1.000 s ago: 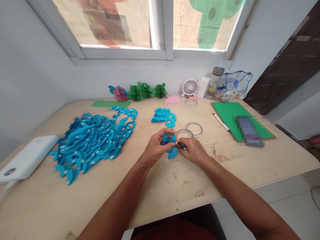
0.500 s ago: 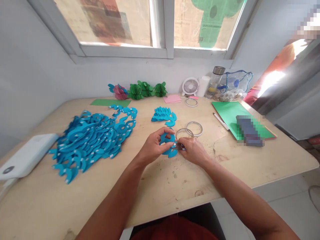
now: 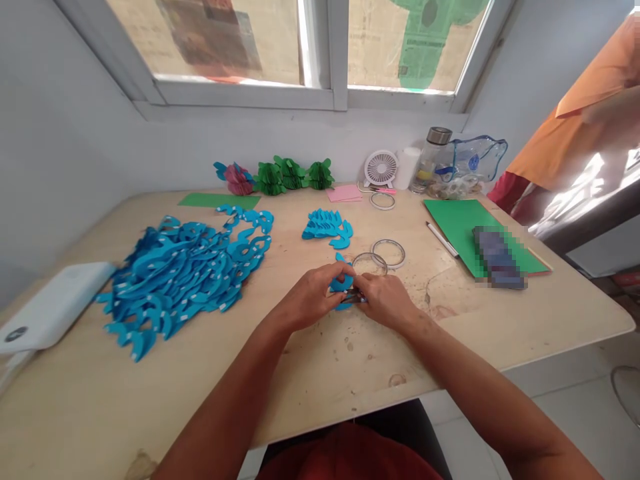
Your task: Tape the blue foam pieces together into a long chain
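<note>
At the centre of the frame, my left hand pinches a curved blue paper piece between thumb and forefinger, with the other fingers curled in behind. My right hand meets it just to the right; its fingers are folded closed around a small dark metal tool, whose end reaches to the blue piece. The tool is too covered to make out fully, and I cannot tell how each hidden finger lies.

Beside my right knuckles, a thin tape ring overlaps a second ring on the wooden table. Just above my hands lies a small row of blue cutouts, and at the left of the frame spreads a big heap of blue cutouts dotted with white squares. A white power bank sits at the far left.

Along the wall in the upper middle stand green paper ornaments, a pink one, a small white fan and a bottle. On the right, a blurred-out phone rests on green sheets, with a white pen beside them. A person in orange shows at the upper right.
</note>
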A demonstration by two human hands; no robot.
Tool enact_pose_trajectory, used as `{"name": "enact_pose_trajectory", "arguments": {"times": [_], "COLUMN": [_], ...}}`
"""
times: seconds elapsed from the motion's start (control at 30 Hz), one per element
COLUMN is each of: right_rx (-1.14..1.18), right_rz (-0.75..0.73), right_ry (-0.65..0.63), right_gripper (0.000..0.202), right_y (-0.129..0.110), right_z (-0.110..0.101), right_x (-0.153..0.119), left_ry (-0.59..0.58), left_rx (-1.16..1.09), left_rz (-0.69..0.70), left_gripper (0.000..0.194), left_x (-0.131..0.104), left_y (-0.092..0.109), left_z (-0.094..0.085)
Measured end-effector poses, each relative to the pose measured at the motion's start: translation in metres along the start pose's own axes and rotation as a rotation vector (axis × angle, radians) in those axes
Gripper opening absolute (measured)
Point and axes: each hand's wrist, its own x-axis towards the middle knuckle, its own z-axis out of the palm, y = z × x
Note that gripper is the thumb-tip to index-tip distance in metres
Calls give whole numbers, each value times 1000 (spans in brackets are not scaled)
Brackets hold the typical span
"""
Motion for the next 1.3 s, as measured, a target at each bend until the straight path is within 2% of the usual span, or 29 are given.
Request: {"name": "enact_pose_trajectory", "arguments": {"times": [0.3, 0.63, 0.9, 1.3], "right_rx": [9, 41, 31, 4], "right_rz": [13, 29, 48, 67], "right_ry": [-31, -30, -65, -43], "right_gripper": [22, 25, 23, 23], "right_y": [0, 0, -1, 1], "right_z": [-1, -3, -4, -2], "right_x": [1, 0, 1, 1], "left_ry": [8, 69, 75, 160], "left_rx": [52, 27, 16, 143], "left_rz": [34, -32, -42, -31], "left_gripper": [26, 24, 21, 19], "left_x": [0, 2, 2, 3], "left_y": [2, 3, 3, 9], "left_z": [1, 2, 3, 10]}}
